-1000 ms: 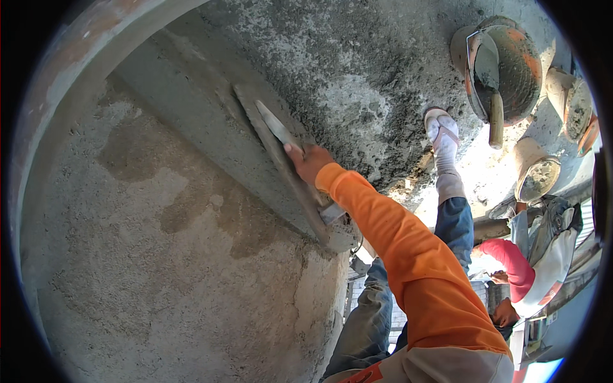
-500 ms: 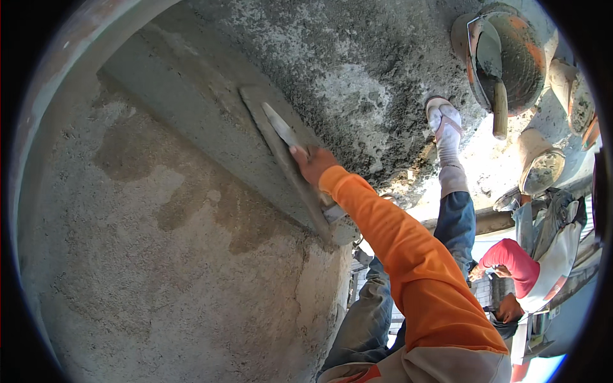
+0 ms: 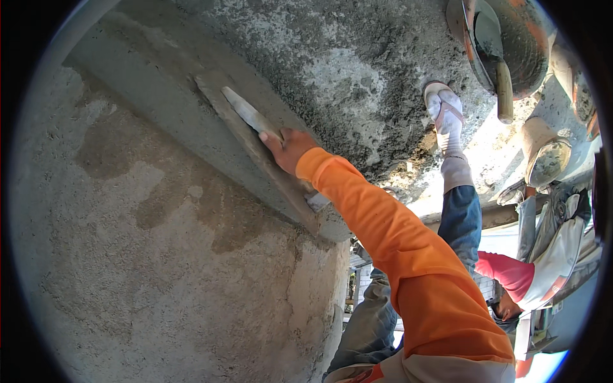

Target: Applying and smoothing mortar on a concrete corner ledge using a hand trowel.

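My right hand [image 3: 288,148] is closed around the pale handle of a long, flat plastering float [image 3: 239,137]. The float lies slantwise on a band of wet grey mortar [image 3: 150,96], its face against the band. This smooth band runs diagonally along the foot of a rough, curved concrete wall [image 3: 185,293]. Damp brown patches [image 3: 121,143] mark the wall just beside the band. An orange sleeve covers my right arm, which reaches in from the lower right. Nowhere does my left hand appear.
A mortar-stained bucket [image 3: 527,54] at the upper right has a wooden-handled trowel [image 3: 503,89] in it. More dirty containers [image 3: 548,156] lie nearby. My sandalled foot [image 3: 442,105] rests on rough, crumb-strewn ground [image 3: 345,83]. Another person in a red sleeve [image 3: 511,274] is at the right.
My right hand has slid the float a little up and left along the mortar band. The whole view has also shifted slightly. At the right, the other person has moved a little.
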A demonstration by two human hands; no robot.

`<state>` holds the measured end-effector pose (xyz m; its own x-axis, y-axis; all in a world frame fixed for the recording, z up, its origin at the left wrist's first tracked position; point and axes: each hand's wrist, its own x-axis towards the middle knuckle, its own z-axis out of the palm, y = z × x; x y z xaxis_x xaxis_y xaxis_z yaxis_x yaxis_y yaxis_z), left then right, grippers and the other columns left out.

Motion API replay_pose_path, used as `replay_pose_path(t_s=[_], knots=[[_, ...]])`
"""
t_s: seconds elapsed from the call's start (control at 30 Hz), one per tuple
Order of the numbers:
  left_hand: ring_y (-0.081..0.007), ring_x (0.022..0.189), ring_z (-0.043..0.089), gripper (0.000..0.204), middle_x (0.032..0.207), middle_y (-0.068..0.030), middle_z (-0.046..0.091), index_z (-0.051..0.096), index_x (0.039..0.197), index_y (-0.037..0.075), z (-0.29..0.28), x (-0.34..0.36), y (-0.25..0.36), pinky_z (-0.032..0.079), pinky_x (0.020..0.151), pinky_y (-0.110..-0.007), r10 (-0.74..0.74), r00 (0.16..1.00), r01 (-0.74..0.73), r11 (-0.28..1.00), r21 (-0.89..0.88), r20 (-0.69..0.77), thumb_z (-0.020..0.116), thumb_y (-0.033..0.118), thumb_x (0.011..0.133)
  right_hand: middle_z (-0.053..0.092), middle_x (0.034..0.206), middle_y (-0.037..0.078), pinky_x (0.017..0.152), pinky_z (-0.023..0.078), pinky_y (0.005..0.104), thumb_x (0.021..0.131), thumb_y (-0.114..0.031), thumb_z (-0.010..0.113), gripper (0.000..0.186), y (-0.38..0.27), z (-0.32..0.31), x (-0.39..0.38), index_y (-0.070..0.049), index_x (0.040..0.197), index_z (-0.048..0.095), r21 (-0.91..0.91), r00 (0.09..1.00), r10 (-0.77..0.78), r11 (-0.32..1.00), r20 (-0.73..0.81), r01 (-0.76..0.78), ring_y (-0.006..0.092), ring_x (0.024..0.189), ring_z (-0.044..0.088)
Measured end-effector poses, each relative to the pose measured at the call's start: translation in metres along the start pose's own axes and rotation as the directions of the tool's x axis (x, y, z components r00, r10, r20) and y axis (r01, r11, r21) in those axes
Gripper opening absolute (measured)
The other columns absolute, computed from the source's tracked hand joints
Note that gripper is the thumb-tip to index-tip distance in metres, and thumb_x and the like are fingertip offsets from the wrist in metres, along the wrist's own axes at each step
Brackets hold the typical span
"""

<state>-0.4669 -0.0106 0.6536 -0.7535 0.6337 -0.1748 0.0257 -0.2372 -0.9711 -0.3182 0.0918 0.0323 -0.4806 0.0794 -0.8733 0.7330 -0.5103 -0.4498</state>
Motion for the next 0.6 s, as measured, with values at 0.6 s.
replay_pose_path(t_s=[0.6], knots=[[-0.0356, 0.145, 0.013, 0.058, 0.157, -0.0176, 0.015, 0.013, 0.150, 0.013, -0.022, 0.002, 0.005, 0.013, 0.118, -0.053, 0.034, 0.985, -0.088, 0.943, 0.320, 0.171, 0.016, 0.044, 0.101, 0.063, 0.105, 0.030, 0.093, 0.046, 0.0446, 0.091, -0.067, 0.033, 0.081, 0.034, 0.003, -0.032, 0.006, 0.114, 0.060, -0.005, 0.962, 0.273, 0.962, -0.014, -0.273, 0.0426, 0.107, 0.060]])
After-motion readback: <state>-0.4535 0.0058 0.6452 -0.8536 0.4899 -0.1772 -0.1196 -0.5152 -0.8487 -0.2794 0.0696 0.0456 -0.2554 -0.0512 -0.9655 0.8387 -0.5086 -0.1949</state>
